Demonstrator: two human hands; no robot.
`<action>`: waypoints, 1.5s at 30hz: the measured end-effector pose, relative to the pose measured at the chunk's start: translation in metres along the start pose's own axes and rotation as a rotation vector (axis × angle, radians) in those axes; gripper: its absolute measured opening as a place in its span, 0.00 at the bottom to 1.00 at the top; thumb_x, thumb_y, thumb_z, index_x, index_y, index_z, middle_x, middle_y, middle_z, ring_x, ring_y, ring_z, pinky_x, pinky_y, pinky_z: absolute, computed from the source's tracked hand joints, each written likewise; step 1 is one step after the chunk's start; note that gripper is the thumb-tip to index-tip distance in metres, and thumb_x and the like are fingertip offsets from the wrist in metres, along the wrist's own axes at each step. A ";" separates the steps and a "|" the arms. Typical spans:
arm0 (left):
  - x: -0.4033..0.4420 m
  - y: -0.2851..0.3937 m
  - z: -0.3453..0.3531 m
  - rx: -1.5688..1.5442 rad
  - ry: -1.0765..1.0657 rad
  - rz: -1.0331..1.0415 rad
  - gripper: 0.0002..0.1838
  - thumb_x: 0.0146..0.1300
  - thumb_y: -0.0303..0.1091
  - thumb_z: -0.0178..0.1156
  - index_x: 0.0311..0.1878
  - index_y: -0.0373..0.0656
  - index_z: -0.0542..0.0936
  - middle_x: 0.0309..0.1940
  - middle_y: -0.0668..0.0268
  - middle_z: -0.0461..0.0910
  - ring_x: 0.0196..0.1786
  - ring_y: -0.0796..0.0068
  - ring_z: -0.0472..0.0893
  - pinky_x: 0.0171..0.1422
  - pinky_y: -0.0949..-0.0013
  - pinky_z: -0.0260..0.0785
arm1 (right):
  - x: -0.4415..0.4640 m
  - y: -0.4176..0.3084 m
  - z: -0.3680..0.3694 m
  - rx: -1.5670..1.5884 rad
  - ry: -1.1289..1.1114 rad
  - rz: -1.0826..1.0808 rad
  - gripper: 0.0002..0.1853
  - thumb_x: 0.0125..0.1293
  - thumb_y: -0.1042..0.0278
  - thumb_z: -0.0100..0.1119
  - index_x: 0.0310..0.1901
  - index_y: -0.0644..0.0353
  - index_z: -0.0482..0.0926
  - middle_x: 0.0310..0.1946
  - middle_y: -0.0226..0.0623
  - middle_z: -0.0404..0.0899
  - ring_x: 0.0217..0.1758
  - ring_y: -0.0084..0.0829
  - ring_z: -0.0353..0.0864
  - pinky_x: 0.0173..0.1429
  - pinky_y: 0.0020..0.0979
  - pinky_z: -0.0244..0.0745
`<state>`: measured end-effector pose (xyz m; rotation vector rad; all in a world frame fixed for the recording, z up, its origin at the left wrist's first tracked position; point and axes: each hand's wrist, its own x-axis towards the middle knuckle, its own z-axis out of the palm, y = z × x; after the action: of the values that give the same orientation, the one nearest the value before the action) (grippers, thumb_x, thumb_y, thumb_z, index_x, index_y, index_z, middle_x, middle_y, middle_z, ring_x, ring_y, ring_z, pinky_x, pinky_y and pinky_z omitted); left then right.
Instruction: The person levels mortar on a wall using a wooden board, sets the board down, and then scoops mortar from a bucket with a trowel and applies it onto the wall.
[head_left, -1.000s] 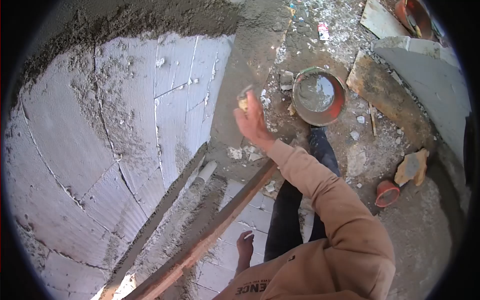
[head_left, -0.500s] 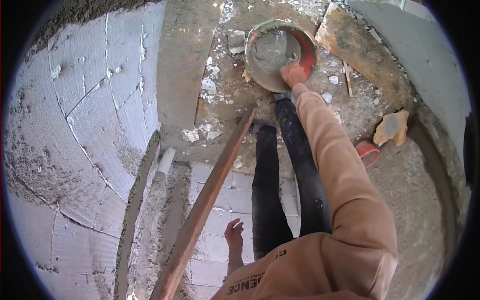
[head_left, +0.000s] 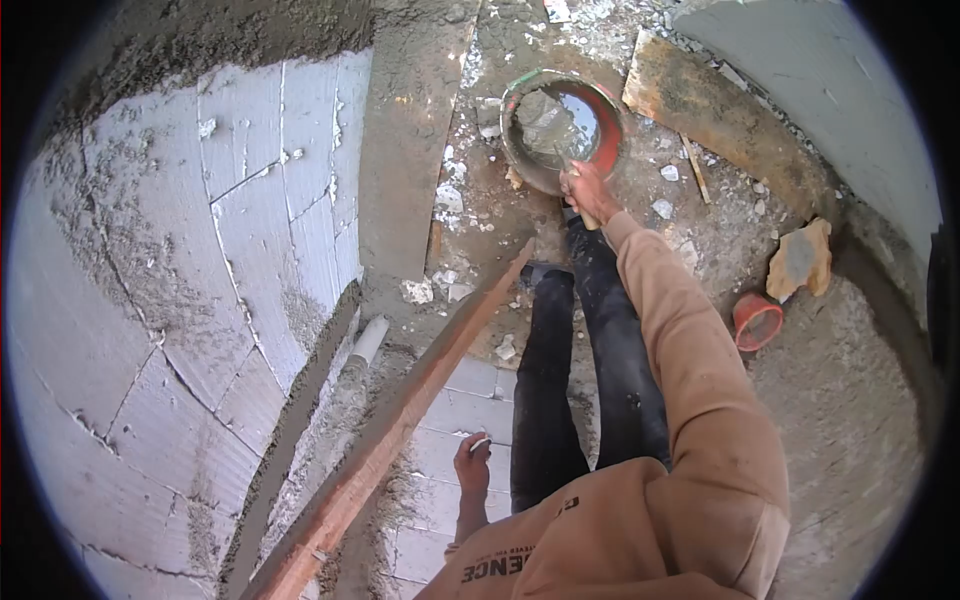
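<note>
At the near rim of the round bucket point(head_left: 612, 150), my right hand point(head_left: 588, 194) is closed round the wooden handle of a trowel point(head_left: 562, 160). The trowel's blade reaches into the bucket, over wet grey mortar point(head_left: 540, 120) with a shiny wet patch. Low in the view, my left hand point(head_left: 472, 460) is closed on a small white stick point(head_left: 480, 443), beside my dark trousers and away from the bucket.
A long wooden beam point(head_left: 400, 410) runs diagonally left of my legs. Pale block wall point(head_left: 250, 230) with smeared mortar fills the left. A small red bucket point(head_left: 757, 322), a stone slab point(head_left: 801, 262) and a board point(head_left: 720, 115) lie right. Rubble surrounds the large bucket.
My right hand has come from beside the wall to the bucket, first reaching inside, now at its near rim with the trowel. The view has shifted. My left hand stays low.
</note>
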<state>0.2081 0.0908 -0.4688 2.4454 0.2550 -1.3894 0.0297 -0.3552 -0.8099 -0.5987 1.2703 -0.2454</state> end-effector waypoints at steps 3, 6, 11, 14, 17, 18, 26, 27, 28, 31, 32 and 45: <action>-0.010 0.004 -0.016 0.028 0.005 0.074 0.12 0.62 0.24 0.62 0.49 0.41 0.84 0.32 0.67 0.82 0.33 0.80 0.77 0.38 0.74 0.71 | -0.040 -0.052 0.015 0.133 0.015 -0.085 0.03 0.67 0.68 0.51 0.39 0.55 0.71 0.22 0.25 0.67 0.19 0.20 0.67 0.20 0.24 0.62; -0.012 0.009 -0.038 0.048 0.039 0.151 0.12 0.62 0.25 0.62 0.49 0.41 0.84 0.33 0.66 0.82 0.32 0.79 0.78 0.38 0.72 0.73 | -0.077 -0.127 0.026 0.335 -0.054 -0.264 0.07 0.64 0.69 0.50 0.43 0.57 0.70 0.25 0.28 0.69 0.20 0.22 0.69 0.21 0.26 0.65; -0.023 0.013 -0.065 0.009 0.069 0.234 0.13 0.61 0.25 0.62 0.49 0.40 0.84 0.34 0.63 0.84 0.33 0.77 0.79 0.39 0.71 0.73 | -0.131 -0.229 0.050 0.495 0.062 -0.715 0.14 0.63 0.73 0.52 0.50 0.58 0.67 0.32 0.32 0.71 0.28 0.25 0.74 0.30 0.27 0.73; -0.025 0.012 -0.072 0.019 0.091 0.222 0.12 0.61 0.25 0.62 0.49 0.40 0.84 0.34 0.63 0.84 0.32 0.77 0.80 0.39 0.71 0.73 | -0.149 -0.292 0.088 0.562 0.253 -0.889 0.15 0.64 0.72 0.52 0.52 0.58 0.65 0.35 0.32 0.71 0.31 0.25 0.75 0.34 0.27 0.76; -0.026 0.003 -0.074 0.025 0.130 0.178 0.12 0.61 0.26 0.62 0.48 0.40 0.84 0.33 0.63 0.84 0.32 0.76 0.80 0.38 0.71 0.73 | -0.133 -0.330 0.139 0.457 0.561 -0.932 0.18 0.64 0.70 0.54 0.53 0.60 0.64 0.37 0.35 0.71 0.33 0.30 0.76 0.39 0.34 0.76; -0.027 0.003 -0.073 0.016 0.147 0.158 0.12 0.61 0.26 0.62 0.48 0.40 0.84 0.33 0.63 0.84 0.32 0.76 0.80 0.38 0.71 0.73 | -0.096 -0.324 0.153 0.364 0.701 -0.907 0.20 0.61 0.71 0.55 0.53 0.65 0.63 0.40 0.43 0.71 0.39 0.40 0.77 0.47 0.42 0.74; -0.049 0.003 -0.068 0.092 0.189 0.075 0.11 0.61 0.28 0.64 0.48 0.42 0.84 0.25 0.66 0.81 0.28 0.79 0.77 0.34 0.71 0.71 | -0.067 -0.314 0.360 -0.254 0.146 -0.820 0.17 0.58 0.74 0.58 0.48 0.65 0.65 0.43 0.57 0.74 0.45 0.61 0.77 0.49 0.55 0.71; -0.046 0.006 -0.064 0.103 0.157 0.090 0.11 0.61 0.27 0.64 0.48 0.42 0.84 0.24 0.66 0.81 0.28 0.79 0.77 0.34 0.71 0.70 | -0.106 -0.308 0.364 -0.204 -0.022 -0.946 0.18 0.57 0.74 0.58 0.47 0.65 0.65 0.42 0.58 0.74 0.45 0.62 0.77 0.49 0.56 0.71; -0.045 0.005 -0.063 0.115 0.127 0.099 0.11 0.62 0.27 0.64 0.48 0.42 0.84 0.24 0.67 0.81 0.28 0.79 0.76 0.33 0.71 0.70 | -0.134 -0.290 0.360 -0.162 -0.060 -0.911 0.18 0.56 0.74 0.57 0.47 0.65 0.65 0.41 0.59 0.73 0.45 0.63 0.76 0.48 0.56 0.71; -0.036 0.022 -0.056 0.094 0.096 0.076 0.11 0.62 0.27 0.64 0.48 0.43 0.84 0.24 0.67 0.80 0.28 0.80 0.76 0.33 0.72 0.69 | -0.138 -0.236 0.319 -0.180 0.026 -0.753 0.18 0.56 0.75 0.55 0.48 0.67 0.66 0.40 0.60 0.73 0.44 0.63 0.75 0.47 0.56 0.70; -0.035 0.037 -0.053 0.102 0.082 0.109 0.11 0.62 0.27 0.64 0.48 0.43 0.83 0.25 0.67 0.81 0.28 0.80 0.76 0.33 0.72 0.69 | -0.131 -0.202 0.292 -0.217 0.089 -0.677 0.18 0.56 0.75 0.55 0.48 0.67 0.66 0.40 0.60 0.73 0.44 0.63 0.75 0.47 0.55 0.70; 0.002 0.015 0.002 -0.040 -0.006 -0.234 0.13 0.64 0.26 0.60 0.51 0.40 0.82 0.37 0.66 0.84 0.35 0.81 0.77 0.41 0.74 0.70 | 0.108 0.040 -0.043 -1.274 0.594 -0.177 0.23 0.60 0.55 0.56 0.51 0.64 0.75 0.45 0.54 0.79 0.49 0.53 0.82 0.54 0.48 0.77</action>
<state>0.2122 0.0762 -0.4687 2.4408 0.5780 -1.4682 0.0146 -0.3877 -0.9275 -1.8225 1.8892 0.3249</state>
